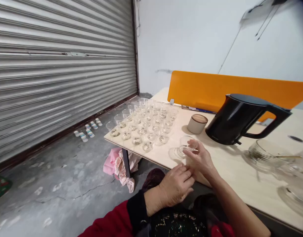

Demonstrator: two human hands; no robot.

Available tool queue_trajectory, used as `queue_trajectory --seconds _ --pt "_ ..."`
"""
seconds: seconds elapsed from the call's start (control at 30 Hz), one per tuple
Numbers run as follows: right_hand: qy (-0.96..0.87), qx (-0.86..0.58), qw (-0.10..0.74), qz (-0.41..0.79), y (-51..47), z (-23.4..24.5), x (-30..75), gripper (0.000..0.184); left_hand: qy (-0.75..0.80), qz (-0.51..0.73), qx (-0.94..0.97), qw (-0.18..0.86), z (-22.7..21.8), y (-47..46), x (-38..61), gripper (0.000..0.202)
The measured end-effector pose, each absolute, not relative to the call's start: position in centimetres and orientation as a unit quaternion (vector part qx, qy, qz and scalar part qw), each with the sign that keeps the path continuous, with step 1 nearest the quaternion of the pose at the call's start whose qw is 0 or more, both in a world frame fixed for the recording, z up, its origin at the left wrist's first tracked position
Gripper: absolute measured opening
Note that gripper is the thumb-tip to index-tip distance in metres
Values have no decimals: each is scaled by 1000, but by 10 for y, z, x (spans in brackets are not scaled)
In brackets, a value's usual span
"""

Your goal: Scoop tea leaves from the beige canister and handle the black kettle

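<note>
The right hand (200, 158) grips a clear glass cup (186, 145) near the table (222, 171) edge — contents hard to see. The left hand (174, 186) rests beside it, fingers loosely curled, holding nothing. Rows of small glasses (143, 125) hold dark bits; the glass bowl (263, 154) is blurred — partly cut off.

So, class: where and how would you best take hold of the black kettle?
Grip the black kettle by its looped handle, coming from the right. The handle juts out that way, clear of the body, while the spout points left toward the cups.
</note>
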State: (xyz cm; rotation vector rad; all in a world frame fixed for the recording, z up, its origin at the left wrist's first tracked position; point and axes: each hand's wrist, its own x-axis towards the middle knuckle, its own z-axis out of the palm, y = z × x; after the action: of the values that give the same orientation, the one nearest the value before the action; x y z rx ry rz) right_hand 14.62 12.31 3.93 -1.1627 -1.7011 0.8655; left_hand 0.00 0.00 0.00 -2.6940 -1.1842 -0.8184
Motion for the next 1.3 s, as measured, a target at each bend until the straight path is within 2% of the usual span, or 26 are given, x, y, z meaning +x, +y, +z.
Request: queue_trajectory --seconds 0.17,0.5,0.9,1.1,1.3 --pt "-724 -414 378 402 102 46 108 45 -365 -262 -893 35 6 -3 -4 51" --pt "-743 -367 364 425 104 38 73 35 -357 -251 -899 40 -6 1 -8 39" --pt "-719 -356 365 472 98 45 68 38 -365 -240 -899 17 -5 0 -8 35" --pt "-733 -354 355 459 98 46 68 32 -371 -246 -896 -4 -4 -1 -8 33" --pt "-728 -356 356 465 99 43 67 34 -377 -240 -894 -15 -5 -1 -7 34"
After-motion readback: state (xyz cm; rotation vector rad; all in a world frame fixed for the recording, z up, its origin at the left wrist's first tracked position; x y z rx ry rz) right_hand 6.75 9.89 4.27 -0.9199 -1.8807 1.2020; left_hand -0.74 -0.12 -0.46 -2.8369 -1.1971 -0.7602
